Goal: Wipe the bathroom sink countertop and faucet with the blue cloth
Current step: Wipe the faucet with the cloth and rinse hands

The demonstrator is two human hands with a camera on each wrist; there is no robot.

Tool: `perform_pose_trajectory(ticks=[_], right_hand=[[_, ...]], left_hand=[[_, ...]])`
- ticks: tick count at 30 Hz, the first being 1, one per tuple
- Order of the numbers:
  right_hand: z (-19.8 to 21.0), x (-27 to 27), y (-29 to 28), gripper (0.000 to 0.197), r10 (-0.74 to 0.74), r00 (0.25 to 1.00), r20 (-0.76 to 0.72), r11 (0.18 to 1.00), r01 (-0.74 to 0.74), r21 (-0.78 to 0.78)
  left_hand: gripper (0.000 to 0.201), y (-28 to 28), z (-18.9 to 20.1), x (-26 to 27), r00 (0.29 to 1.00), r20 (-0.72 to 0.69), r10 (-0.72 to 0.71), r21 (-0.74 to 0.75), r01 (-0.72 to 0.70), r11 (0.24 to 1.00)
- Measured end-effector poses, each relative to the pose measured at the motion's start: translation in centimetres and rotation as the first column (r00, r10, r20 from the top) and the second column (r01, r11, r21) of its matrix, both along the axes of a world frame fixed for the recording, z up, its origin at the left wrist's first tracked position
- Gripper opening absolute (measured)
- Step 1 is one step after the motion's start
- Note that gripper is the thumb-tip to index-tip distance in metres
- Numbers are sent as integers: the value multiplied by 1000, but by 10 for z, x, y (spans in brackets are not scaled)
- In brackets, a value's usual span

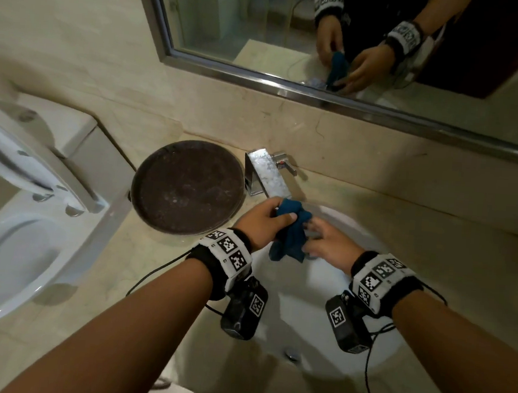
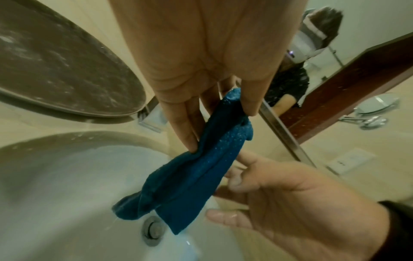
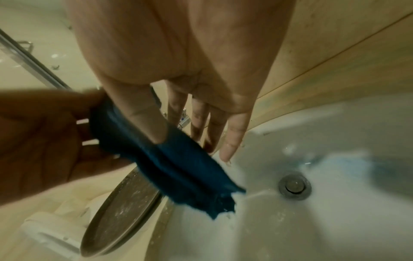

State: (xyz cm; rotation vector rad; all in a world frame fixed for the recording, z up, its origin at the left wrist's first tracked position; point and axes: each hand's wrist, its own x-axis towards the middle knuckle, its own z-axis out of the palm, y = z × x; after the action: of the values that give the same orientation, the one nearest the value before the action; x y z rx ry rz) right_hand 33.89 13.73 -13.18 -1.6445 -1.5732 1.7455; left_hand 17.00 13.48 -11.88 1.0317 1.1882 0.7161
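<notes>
The blue cloth (image 1: 292,233) hangs bunched over the white sink basin (image 1: 311,299), just in front of the chrome faucet (image 1: 265,173). My left hand (image 1: 264,217) pinches its upper end between thumb and fingers (image 2: 221,129), and the cloth (image 2: 190,176) droops toward the drain (image 2: 154,231). My right hand (image 1: 325,243) is beside the cloth's lower part with straight, wet fingers (image 3: 232,137); its thumb lies against the cloth (image 3: 178,167) without gripping. The beige countertop (image 1: 141,261) surrounds the basin.
A round dark tray (image 1: 187,187) lies on the counter left of the faucet. A white toilet (image 1: 14,257) with raised lid stands further left. The mirror (image 1: 265,26) runs along the back wall. Cables trail from both wrist cameras.
</notes>
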Motion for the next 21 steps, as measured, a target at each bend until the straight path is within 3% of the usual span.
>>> perform_pose_trajectory(ticks=[5, 8, 12, 15, 18, 21], right_hand=[[9, -8, -21, 23, -107, 994, -27, 994, 106, -32], [9, -4, -26, 38, -221, 974, -58, 975, 220, -15], [13, 3, -40, 10, -431, 899, -73, 890, 437, 130], [16, 5, -47, 17, -476, 874, -95, 839, 484, 251], [20, 9, -47, 26, -520, 835, -181, 811, 549, 204], [22, 11, -45, 31, -523, 811, -263, 811, 568, 138]], left_hand=[[13, 3, 23, 6, 997, 34, -65, 63, 63, 996], [16, 4, 25, 4, 999, 16, -50, 95, 48, 994], [18, 4, 22, 3, 999, -24, -46, 24, 47, 999], [15, -5, 11, 1, 984, -144, -108, 1, 109, 994], [11, -10, 3, 2, 957, -246, -156, -32, 153, 988], [40, -10, 1, 9, 952, -254, -169, -197, 121, 973]])
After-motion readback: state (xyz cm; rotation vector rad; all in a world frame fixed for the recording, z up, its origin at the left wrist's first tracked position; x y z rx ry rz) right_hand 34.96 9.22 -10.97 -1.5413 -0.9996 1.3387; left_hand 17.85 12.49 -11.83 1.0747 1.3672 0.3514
